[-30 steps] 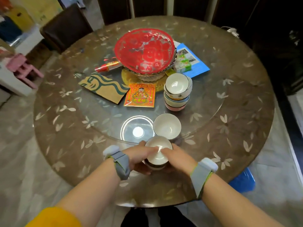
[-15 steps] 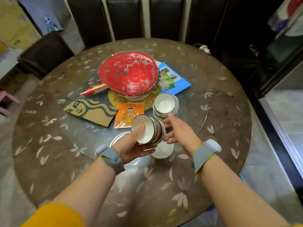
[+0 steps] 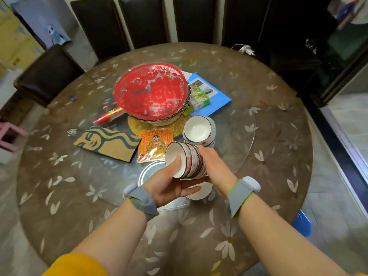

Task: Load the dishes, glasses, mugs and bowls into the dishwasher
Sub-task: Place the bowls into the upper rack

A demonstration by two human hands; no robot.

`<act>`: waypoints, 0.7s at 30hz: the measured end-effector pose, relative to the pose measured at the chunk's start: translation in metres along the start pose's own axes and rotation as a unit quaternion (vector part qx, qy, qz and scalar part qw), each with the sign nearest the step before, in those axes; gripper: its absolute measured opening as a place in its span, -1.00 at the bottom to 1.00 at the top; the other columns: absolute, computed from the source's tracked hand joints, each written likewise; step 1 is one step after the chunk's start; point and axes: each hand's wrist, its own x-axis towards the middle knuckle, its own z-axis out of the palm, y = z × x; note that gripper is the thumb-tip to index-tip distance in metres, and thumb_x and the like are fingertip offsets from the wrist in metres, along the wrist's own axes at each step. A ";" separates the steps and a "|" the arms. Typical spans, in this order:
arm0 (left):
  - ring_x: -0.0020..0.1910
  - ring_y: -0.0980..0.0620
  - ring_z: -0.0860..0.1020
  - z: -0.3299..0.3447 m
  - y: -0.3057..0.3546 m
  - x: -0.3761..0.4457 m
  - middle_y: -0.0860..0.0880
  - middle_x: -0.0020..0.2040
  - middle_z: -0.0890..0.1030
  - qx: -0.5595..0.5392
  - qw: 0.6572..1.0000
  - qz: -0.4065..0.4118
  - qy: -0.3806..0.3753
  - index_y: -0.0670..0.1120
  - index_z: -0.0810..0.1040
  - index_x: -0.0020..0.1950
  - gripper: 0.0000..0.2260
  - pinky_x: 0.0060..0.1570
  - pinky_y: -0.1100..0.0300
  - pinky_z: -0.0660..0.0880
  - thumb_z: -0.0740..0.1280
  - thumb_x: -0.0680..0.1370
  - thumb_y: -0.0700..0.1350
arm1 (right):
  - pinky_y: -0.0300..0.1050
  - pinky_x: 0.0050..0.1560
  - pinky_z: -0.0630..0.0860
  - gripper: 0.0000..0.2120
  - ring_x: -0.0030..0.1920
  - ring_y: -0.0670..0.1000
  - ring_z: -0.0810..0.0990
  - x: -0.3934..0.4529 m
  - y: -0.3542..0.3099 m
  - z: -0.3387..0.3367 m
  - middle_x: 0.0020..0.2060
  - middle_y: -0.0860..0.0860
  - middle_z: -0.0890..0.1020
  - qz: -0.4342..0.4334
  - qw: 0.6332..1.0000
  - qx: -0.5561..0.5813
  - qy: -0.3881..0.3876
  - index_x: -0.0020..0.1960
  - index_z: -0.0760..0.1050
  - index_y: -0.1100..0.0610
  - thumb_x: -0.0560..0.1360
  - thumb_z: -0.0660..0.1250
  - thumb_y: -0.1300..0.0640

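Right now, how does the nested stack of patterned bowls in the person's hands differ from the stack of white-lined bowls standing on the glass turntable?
The held stack of patterned bowls is tipped on its side, mouth facing left; the standing stack of bowls is upright, mouth up. The held stack is gripped by the left hand with the right hand against it; the standing stack is untouched. Both are nested, white inside, dark-rimmed.

Bare table [image 3: 268,156] right; bowl stack [image 3: 199,130] blocks ahead
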 end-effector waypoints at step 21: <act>0.14 -0.28 0.58 0.236 -0.206 -0.033 -0.32 0.22 0.56 0.190 0.886 -0.258 -0.335 -0.23 0.44 0.30 -0.47 0.13 -0.14 0.51 0.17 0.52 0.14 | -0.18 -0.04 0.50 -0.86 -0.07 -0.09 0.59 -0.300 0.126 -0.151 -0.10 -0.07 0.66 -0.066 0.797 0.202 0.565 -0.03 0.57 -0.03 0.59 0.25 0.00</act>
